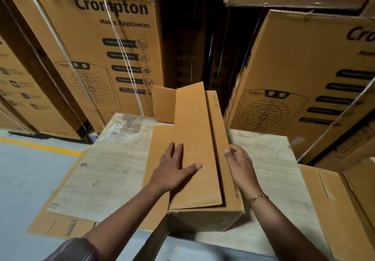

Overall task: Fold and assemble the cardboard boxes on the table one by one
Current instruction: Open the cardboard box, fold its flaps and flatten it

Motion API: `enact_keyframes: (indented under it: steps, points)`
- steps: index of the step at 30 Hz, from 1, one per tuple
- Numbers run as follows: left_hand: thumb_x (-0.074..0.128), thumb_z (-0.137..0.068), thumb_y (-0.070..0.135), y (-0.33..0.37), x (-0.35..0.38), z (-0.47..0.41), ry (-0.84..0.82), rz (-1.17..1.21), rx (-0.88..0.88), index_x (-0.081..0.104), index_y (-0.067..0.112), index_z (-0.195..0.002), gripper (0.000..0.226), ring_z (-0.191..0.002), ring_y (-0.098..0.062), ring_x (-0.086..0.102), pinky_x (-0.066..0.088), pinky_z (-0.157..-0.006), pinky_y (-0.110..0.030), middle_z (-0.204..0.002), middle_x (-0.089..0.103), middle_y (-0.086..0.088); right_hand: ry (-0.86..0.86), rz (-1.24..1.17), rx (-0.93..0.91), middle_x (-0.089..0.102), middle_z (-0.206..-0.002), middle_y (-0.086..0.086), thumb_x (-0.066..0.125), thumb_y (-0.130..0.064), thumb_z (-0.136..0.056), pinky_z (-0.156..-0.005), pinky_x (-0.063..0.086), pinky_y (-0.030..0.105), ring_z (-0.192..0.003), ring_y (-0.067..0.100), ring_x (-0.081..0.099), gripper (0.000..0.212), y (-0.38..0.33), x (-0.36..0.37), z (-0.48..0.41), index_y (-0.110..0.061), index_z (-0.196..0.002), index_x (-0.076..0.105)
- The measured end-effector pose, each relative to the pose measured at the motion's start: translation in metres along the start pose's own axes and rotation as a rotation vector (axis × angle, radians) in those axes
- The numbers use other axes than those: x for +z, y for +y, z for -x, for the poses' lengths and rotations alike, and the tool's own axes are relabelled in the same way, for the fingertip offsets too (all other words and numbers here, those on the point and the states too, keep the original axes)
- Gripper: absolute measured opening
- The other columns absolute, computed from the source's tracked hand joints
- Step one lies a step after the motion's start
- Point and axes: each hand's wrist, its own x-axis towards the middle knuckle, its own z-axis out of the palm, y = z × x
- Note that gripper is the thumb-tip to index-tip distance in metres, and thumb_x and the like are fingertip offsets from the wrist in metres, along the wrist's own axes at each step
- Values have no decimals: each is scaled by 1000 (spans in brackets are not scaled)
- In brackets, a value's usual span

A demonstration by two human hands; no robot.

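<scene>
Warehouse, stacked Crompton cartons (97,43) behind a pale wooden table (113,169); long ceiling-fan box (205,218) at table centre.
L to R: left hand (172,171), fingers straight and spread, presses the wide top flap (192,139) down; right hand (239,165) cups the box's right edge, thumb on top, fingers bent down the side. Prob. best: flat palm, work pressure along the flap, brace the right wall so edges meet square.

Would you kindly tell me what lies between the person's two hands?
In the head view, the long top flap of the ceiling fan box lies between the left hand and the right hand.
</scene>
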Motion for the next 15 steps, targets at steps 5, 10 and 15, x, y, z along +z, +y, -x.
enact_keyframes:
  steps: [5,10,15]
  points:
    - [44,-79,89,7,-9,3,-46,431,-164,1,30,-163,111,-155,-31,17,23,-120,-54,-171,7,-1,-370,-277,242,29,-161,-5,53,-60,-94,-113,30,40,-147,21,29,77,25,-10,21,-31,-158,20]
    - [52,-70,93,16,19,14,117,542,-322,4,34,-162,120,-149,-34,31,32,-116,-54,-168,22,-5,-383,-381,223,26,-162,-7,51,-54,-97,-117,24,42,-150,19,23,74,16,-3,40,-30,-159,18]
    - [45,-67,100,12,25,22,262,570,-284,18,37,-157,113,-135,-30,51,44,-110,-53,-155,45,1,-338,-329,137,28,-161,-15,52,-82,-80,-119,24,47,-150,16,23,84,3,-13,41,-49,-153,28]
